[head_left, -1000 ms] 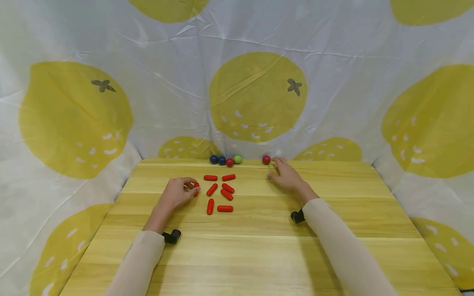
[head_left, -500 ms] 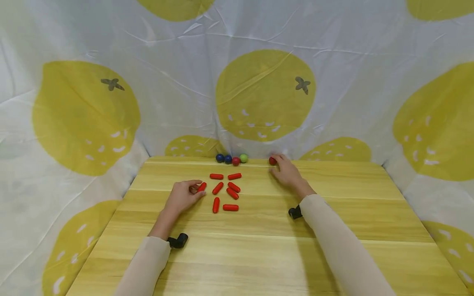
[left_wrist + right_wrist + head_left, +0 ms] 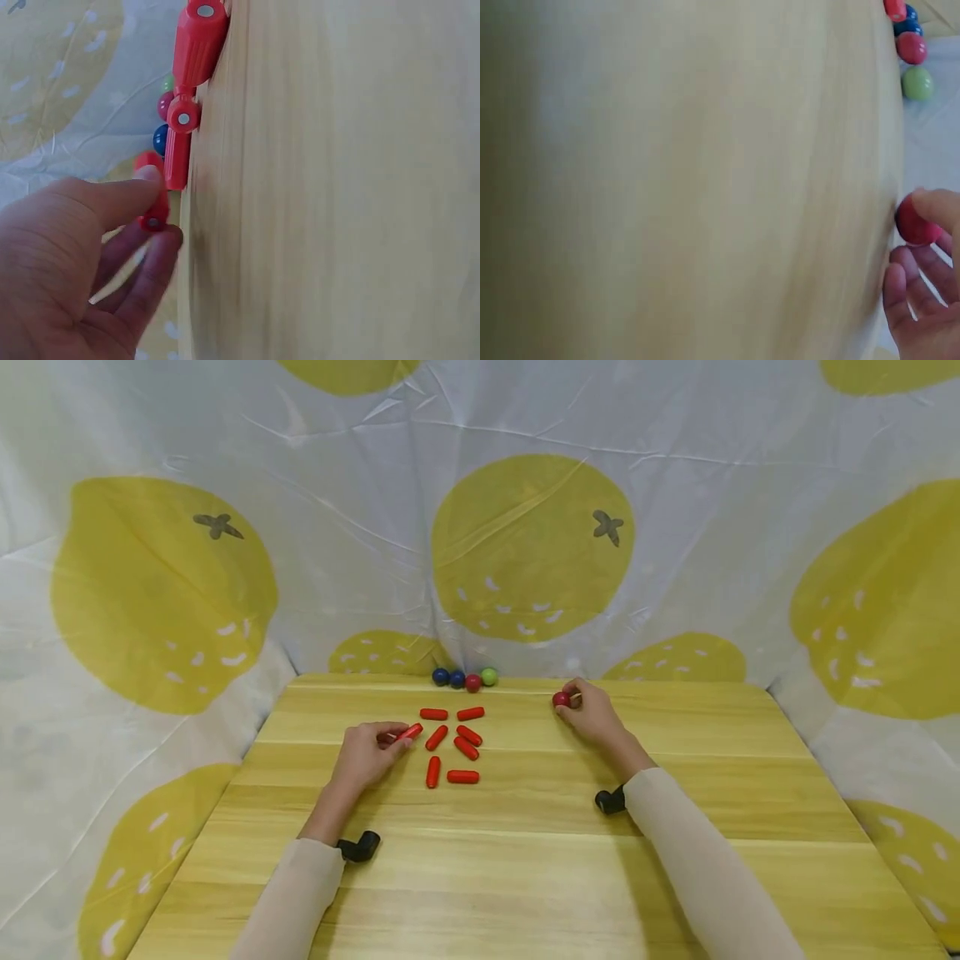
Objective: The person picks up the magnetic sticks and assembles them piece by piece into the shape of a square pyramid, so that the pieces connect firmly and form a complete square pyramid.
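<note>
My left hand (image 3: 365, 756) pinches a short red magnetic stick (image 3: 409, 732) between thumb and fingers, left of the other sticks. A silver dot marks the end of this held stick (image 3: 155, 210) in the left wrist view. At the back right, my right hand (image 3: 597, 717) grips a dark red ball (image 3: 561, 699) with thumb and fingertips. In the right wrist view the ball (image 3: 913, 222) sits under the thumb, with other fingers loosely bent below. Several red sticks lie between the hands, among them a level one (image 3: 462, 777) and an upright one (image 3: 433, 772).
Along the table's back edge stand two blue balls (image 3: 441, 677), another red ball (image 3: 472, 682) and a green ball (image 3: 489, 676). A lemon-print cloth (image 3: 675, 568) hangs behind the wooden table (image 3: 510, 877). Each wrist bears a black camera (image 3: 360, 847).
My right hand has closed its fingers on the red ball and drawn it nearer, off the back edge. In my left hand the stick has turned from near upright to slanted, pointing right.
</note>
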